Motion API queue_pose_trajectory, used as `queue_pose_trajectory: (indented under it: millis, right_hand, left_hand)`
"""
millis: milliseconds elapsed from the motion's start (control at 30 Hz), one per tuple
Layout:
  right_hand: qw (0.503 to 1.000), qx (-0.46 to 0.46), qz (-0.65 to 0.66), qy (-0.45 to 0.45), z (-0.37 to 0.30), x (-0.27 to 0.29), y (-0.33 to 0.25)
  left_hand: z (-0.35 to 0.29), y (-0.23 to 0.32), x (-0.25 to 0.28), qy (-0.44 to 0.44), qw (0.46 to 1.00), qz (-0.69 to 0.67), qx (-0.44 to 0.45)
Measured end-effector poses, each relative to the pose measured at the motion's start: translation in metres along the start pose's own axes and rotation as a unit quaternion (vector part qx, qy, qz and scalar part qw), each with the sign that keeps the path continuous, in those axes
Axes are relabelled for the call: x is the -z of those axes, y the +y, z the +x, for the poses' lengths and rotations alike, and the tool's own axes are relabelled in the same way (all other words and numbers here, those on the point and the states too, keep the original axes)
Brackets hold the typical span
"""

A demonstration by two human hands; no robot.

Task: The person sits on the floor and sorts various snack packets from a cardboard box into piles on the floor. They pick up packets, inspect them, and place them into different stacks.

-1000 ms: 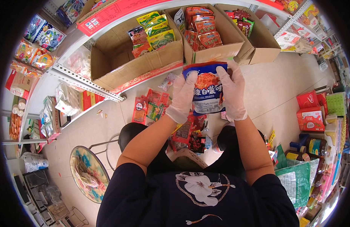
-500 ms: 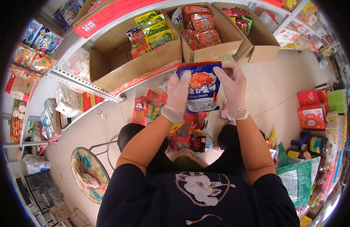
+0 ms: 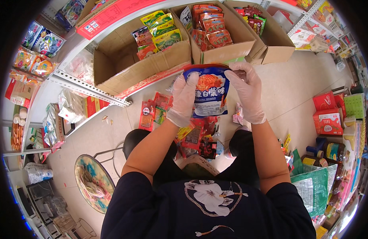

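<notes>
Between my two gloved hands hangs a blue snack pouch (image 3: pixel 210 93) with a picture of orange-red food on its front. My left hand (image 3: pixel 183 95), in a thin clear glove, pinches its upper left part with the thumb on the front. At the upper right corner my right hand (image 3: pixel 247 89), gloved alike, grips the pouch, thumb in front and fingers behind. The pouch faces me, roughly upright, and its back is hidden. Below it, several red and dark snack packets (image 3: pixel 194 135) lie on the floor between my legs.
Ahead, cardboard boxes of packets stand on a low shelf: a left box (image 3: pixel 112 79), a middle box (image 3: pixel 231 53) and a right box (image 3: pixel 279 53). A round patterned stool (image 3: pixel 86 191) is at my left. Red cartons (image 3: pixel 327 119) and a green bag (image 3: pixel 319 187) sit at right.
My right hand has shifted slightly right and down. The pouch has moved a little left, and its top edge now bows more.
</notes>
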State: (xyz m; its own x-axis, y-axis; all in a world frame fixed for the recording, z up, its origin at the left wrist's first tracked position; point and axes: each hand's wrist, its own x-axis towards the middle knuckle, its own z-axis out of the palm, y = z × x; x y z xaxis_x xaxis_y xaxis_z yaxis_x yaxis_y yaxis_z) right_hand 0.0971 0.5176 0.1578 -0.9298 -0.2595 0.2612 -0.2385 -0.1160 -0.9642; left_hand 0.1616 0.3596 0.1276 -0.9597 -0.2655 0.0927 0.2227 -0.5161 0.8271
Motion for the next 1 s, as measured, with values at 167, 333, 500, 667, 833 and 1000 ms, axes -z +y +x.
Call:
queue_pose_trajectory:
  millis: [167, 333, 500, 667, 833, 1000]
  right_hand:
    - [0.995, 0.070, -0.055, -0.043, 0.003, 0.008, -0.005]
    - [0.983, 0.098, -0.148, -0.054, 0.004, 0.014, -0.008]
    - [0.980, 0.093, -0.160, -0.076, 0.001, 0.015, -0.015]
    - [0.974, 0.048, -0.187, -0.117, 0.003, 0.016, -0.014]
    - [0.970, 0.038, -0.206, -0.127, 0.001, 0.017, -0.012]
    - [0.991, -0.006, -0.086, -0.106, 0.000, 0.012, 0.003]
  left_hand:
    - [-0.001, 0.005, 0.003, 0.013, 0.998, 0.041, 0.037]
    - [-0.003, 0.004, 0.006, -0.010, 0.998, 0.030, 0.045]
    - [-0.003, 0.001, 0.012, -0.016, 0.997, 0.052, 0.049]
    - [-0.006, 0.002, 0.018, -0.032, 0.995, 0.076, 0.060]
    - [-0.008, 0.007, 0.015, -0.006, 0.995, 0.037, 0.091]
    - [-0.006, 0.005, 0.018, -0.022, 0.997, 0.026, 0.069]
